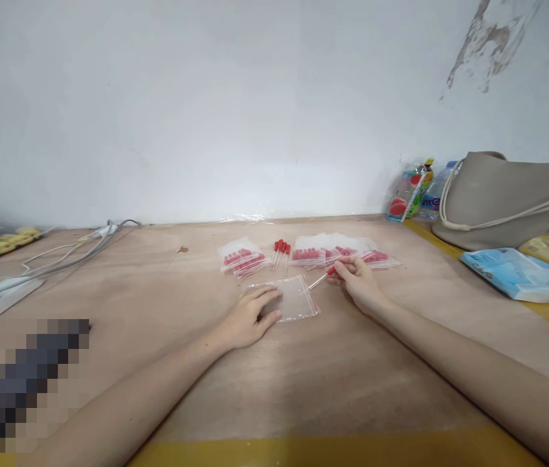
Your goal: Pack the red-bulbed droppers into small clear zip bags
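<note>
My left hand (250, 318) lies palm down and relaxed, gripping nothing, its fingers resting on a flat, clear, empty zip bag (298, 299) on the wooden table (182, 363). Just right of the bag, my right hand (358, 283) pinches a thin clear dropper (322, 277) with a red bulb. Behind lie filled bags (243, 258) of such droppers.

The clear flat plastic zip bag (294, 299) under the left hand (250, 318) carries a thin red strip along one edge. The slim clear dropper (324, 277) in the right hand (355, 280) has a red bulb. Just beyond both hands, loose red-bulbed droppers (281, 250) lie between clear filled bags (243, 258) showing red inside. The bare plywood table (304, 389) is pale brown, edged yellow. Far right of the right hand, the soft fabric bag (503, 198) is beige.
</note>
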The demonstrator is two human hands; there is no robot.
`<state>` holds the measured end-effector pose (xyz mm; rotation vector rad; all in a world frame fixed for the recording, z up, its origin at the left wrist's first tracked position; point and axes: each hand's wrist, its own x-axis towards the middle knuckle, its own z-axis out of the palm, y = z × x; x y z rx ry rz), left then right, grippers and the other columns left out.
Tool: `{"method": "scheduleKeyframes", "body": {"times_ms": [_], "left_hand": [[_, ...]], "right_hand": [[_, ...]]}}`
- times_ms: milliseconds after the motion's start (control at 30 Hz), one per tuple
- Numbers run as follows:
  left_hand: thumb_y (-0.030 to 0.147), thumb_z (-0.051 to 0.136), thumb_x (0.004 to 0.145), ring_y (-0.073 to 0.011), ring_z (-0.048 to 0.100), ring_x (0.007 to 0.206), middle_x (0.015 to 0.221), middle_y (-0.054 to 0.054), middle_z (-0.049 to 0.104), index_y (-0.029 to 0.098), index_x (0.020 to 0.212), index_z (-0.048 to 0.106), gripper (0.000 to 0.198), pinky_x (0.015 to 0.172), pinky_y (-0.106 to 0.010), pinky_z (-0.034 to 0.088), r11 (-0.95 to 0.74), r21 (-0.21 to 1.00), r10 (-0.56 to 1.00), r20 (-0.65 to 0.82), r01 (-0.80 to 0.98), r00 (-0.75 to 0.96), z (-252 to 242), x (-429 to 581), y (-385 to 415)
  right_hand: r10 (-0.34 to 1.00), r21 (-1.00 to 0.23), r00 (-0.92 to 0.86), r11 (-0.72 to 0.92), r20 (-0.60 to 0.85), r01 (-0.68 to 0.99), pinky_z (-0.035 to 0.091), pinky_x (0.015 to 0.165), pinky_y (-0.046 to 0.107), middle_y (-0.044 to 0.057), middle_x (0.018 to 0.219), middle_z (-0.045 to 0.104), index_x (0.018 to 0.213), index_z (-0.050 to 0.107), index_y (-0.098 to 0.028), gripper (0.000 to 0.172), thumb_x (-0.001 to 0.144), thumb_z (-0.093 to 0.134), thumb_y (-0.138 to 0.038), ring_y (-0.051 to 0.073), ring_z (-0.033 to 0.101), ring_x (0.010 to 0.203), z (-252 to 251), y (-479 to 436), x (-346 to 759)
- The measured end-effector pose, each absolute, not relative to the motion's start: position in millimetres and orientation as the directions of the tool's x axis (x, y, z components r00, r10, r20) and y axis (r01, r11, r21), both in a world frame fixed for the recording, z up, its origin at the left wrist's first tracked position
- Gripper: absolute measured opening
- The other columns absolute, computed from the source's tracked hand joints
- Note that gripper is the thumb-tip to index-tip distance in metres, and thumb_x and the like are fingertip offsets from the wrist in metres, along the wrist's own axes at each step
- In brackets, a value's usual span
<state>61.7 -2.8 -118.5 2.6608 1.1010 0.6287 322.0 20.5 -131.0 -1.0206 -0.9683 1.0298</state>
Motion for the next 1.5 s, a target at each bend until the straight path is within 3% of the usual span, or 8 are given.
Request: {"method": "scheduleKeyframes", "body": {"times_ms": [200,367,533,867,1100,1233,1400,1500], "left_hand": [[0.036,0.047,0.087,-0.0238,0.044,0.118,0.129,-0.009,0.049,0.018,0.127,0.043,0.045,0.099,-0.041,0.036,-0.702,0.36,0.712,0.319,0.615,0.625,-116.5,61.7,-3.8],[0.035,0.046,0.087,-0.0228,0.047,0.116,0.127,-0.009,0.05,0.019,0.127,0.043,0.043,0.097,-0.039,0.039,-0.709,0.385,0.703,0.319,0.591,0.636,-116.7,62.2,-2.1],[0.033,0.046,0.088,-0.0222,0.049,0.114,0.125,-0.008,0.052,0.019,0.127,0.043,0.042,0.096,-0.038,0.04,-0.701,0.414,0.709,0.314,0.581,0.631,-116.4,64.0,-2.5],[0.036,0.055,0.083,-0.0223,0.044,0.119,0.127,-0.007,0.051,0.022,0.124,0.047,0.044,0.101,-0.039,0.035,-0.777,0.425,0.606,0.309,0.464,0.733,-110.9,39.7,10.8],[0.036,0.054,0.084,-0.0219,0.048,0.115,0.121,-0.007,0.054,0.022,0.114,0.057,0.033,0.095,-0.038,0.041,-0.767,0.46,0.61,0.306,0.448,0.731,-114.2,36.5,8.9],[0.036,0.051,0.085,-0.0217,0.048,0.116,0.124,-0.007,0.053,0.025,0.114,0.058,0.031,0.093,-0.038,0.044,-0.737,0.475,0.643,0.276,0.481,0.714,-115.5,33.5,5.8],[0.035,0.053,0.085,-0.0219,0.045,0.119,0.125,-0.006,0.054,0.026,0.114,0.059,0.032,0.098,-0.04,0.039,-0.74,0.476,0.64,0.283,0.475,0.715,-116.2,31.5,5.4],[0.035,0.053,0.085,-0.022,0.044,0.121,0.126,-0.006,0.053,0.026,0.115,0.058,0.032,0.101,-0.041,0.037,-0.734,0.484,0.644,0.27,0.477,0.716,-115.0,30.7,4.5]], "right_hand": [[0.975,-0.994,-0.195,0.099,0.108,-0.054,0.047,0.066,0.025,0.0,0.073,0.063,0.078,0.052,-0.018,0.032,0.062,0.073,-0.035,0.009,0.058,0.065,-125.9,8.6,319.6],[0.882,-0.966,-0.397,0.25,0.254,-0.063,0.043,0.061,0.023,0.001,0.088,0.059,0.075,0.051,-0.018,0.028,0.064,0.072,-0.032,0.007,0.054,0.066,-120.1,8.5,317.2],[0.801,-0.98,-0.568,0.186,0.19,-0.065,0.043,0.061,0.023,-0.001,0.079,0.057,0.078,0.044,-0.019,0.029,0.07,0.068,-0.034,0.008,0.053,0.067,-121.5,10.6,311.6],[0.863,-0.964,-0.501,0.189,0.073,0.186,0.039,0.057,0.023,-0.001,0.064,0.057,0.069,0.059,-0.014,0.031,0.061,0.071,-0.041,0.009,0.05,0.059,-119.0,19.8,321.2],[0.764,-0.795,-0.613,0.494,0.203,0.353,0.042,0.069,0.027,0.004,0.082,0.062,0.068,0.069,-0.016,0.032,0.075,0.055,-0.043,0.016,0.053,0.079,-111.1,17.1,321.5],[0.894,-0.75,-0.408,0.396,0.184,0.53,0.042,0.06,0.026,0.003,0.072,0.065,0.074,0.069,-0.017,0.022,0.074,0.053,-0.033,0.015,0.055,0.065,-101.1,26.3,330.4],[0.902,-0.513,-0.213,0.393,0.376,0.763,0.039,0.06,0.025,0.003,0.067,0.065,0.07,0.067,-0.017,0.018,0.074,0.05,-0.022,0.015,0.055,0.063,-83.7,53.8,311.0],[0.937,-0.374,-0.195,0.299,0.291,0.878,0.04,0.072,0.024,0.007,0.085,0.067,0.076,0.068,-0.016,0.021,0.076,0.047,-0.019,0.016,0.058,0.08,-79.7,81.2,283.3]]}}
